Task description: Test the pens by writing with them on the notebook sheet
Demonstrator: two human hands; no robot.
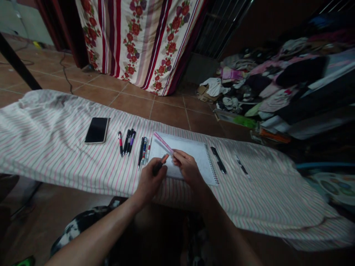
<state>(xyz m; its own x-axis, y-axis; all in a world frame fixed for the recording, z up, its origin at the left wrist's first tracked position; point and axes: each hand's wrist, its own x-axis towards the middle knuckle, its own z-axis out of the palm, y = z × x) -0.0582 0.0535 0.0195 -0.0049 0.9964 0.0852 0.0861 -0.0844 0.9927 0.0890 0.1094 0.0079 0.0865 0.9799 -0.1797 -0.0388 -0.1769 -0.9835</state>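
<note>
My left hand (151,180) is closed around a short dark object with an orange end (161,164); its kind is unclear. My right hand (185,165) pinches one end of a slim pink pen-like stick (163,143), which slants up and to the left. Both hands are over the lower left part of a spiral notebook (191,155) with a pale page facing up. The orange end lies close to the right fingertips; whether they touch, I cannot tell. Just left of the notebook lie several pens and pencils (143,149) side by side.
A striped cloth (69,162) covers the table. Further left lie a phone (97,130), a pink pen (120,143) and a cluster of dark pens (129,142). Right of the notebook are a black pen (218,160) and a white-and-black pen (242,165). Clothes (266,81) are heaped beyond.
</note>
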